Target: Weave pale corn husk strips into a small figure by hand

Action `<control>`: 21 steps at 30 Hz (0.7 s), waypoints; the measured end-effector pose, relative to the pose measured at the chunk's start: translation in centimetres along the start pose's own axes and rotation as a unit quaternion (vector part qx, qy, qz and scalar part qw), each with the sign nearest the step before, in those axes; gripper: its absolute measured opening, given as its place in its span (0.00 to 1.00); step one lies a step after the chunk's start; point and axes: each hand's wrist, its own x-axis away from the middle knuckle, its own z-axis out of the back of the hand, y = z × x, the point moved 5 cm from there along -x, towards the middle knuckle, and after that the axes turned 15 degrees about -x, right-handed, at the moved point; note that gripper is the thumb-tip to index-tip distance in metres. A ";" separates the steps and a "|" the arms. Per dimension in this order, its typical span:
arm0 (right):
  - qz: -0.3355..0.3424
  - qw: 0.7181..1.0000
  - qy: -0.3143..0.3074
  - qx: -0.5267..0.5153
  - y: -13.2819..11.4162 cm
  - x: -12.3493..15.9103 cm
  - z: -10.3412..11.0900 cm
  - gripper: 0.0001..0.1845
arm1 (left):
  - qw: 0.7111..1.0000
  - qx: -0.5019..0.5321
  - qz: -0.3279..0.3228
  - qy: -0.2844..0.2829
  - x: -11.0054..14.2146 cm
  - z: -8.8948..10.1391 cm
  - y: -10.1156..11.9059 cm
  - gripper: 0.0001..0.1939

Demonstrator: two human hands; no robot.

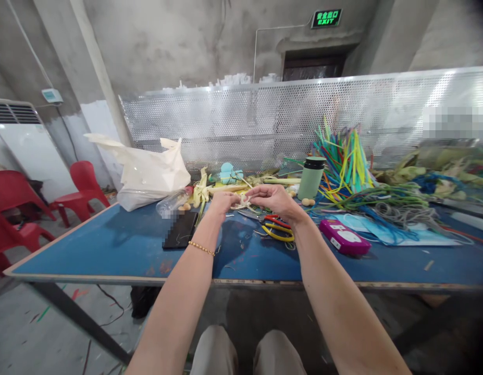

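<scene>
1. Fingers of the left hand (224, 201) and right hand (275, 199), two hands in all, are bent nearly closed, their tips pinching one small pale knotted piece (244, 201) between them.
2. That piece is above the worktop (120, 245), around the middle of its width, nearer the far edge than the near one.
3. Below and just right of it lie at least two hand tools, one with red handles (273, 220) and one with yellow handles (279, 235).
4. Toward the left edge are one white plastic bag (151, 174), one clear bottle (174, 202) and one black flat item (180, 230), partly blurred out.
5. Two small tan balls (184, 207) sit by the bottle; two more tan balls (308, 202) sit beside one green container (311, 179) with a black lid.
6. Right of the right forearm is one purple box (344, 237); behind it, one large bundle of coloured strips (350, 164), too many to count.
7. One gold bracelet (201, 248) circles the left wrist.
</scene>
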 end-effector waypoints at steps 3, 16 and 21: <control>0.017 0.998 0.044 0.029 0.0 -0.2 0.2 0.17 | 1.000 -0.008 -0.009 0.008 -0.2 -0.1 -0.2 0.09; 0.043 0.994 0.068 0.068 0.4 -0.8 0.0 0.16 | 0.996 0.066 0.019 -0.057 0.0 -1.6 -0.4 0.06; 0.030 0.996 0.075 0.048 0.4 -0.7 0.3 0.17 | 0.996 0.069 0.044 -0.036 0.0 -1.1 -0.5 0.07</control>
